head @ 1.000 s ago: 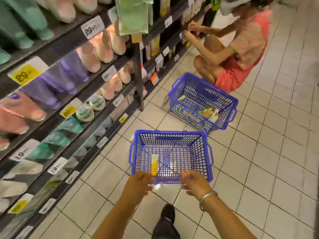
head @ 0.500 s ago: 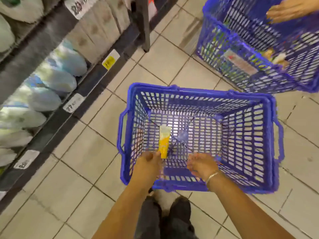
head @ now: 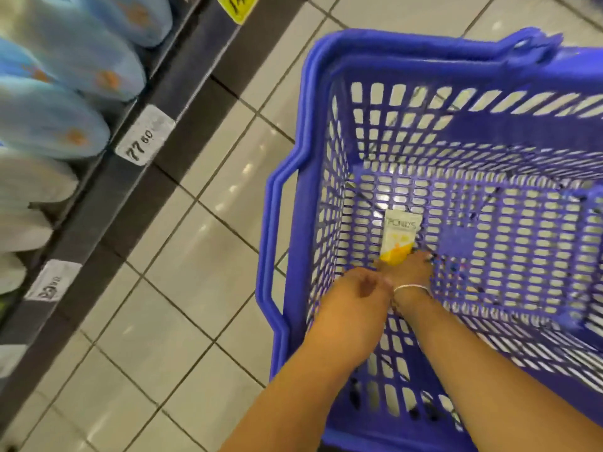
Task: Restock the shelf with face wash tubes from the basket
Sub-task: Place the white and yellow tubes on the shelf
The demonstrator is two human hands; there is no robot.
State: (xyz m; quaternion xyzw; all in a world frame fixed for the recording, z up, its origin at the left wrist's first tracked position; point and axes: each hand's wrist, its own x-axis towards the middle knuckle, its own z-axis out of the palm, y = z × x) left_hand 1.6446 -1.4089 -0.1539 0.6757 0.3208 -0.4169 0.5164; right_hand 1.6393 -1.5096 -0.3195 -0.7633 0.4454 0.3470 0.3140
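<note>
A blue plastic basket stands on the tiled floor. One white and yellow face wash tube lies on its mesh bottom, near the left wall. My right hand, with a thin bangle on the wrist, is down inside the basket, thumb and fingers closed around the tube's yellow end. My left hand sits just left of that wrist, inside the basket, fingers curled under with nothing seen in them. The shelf runs along the left.
The low shelf holds pale blue packs and white packs, blurred by motion. White price tags and a yellow tag sit on its dark front rail. Beige floor tiles lie between shelf and basket.
The view has dropped much closer to the basket. My right hand moved left onto the tube's yellow end, and my left hand has come off the tube. The second basket has left the view.
</note>
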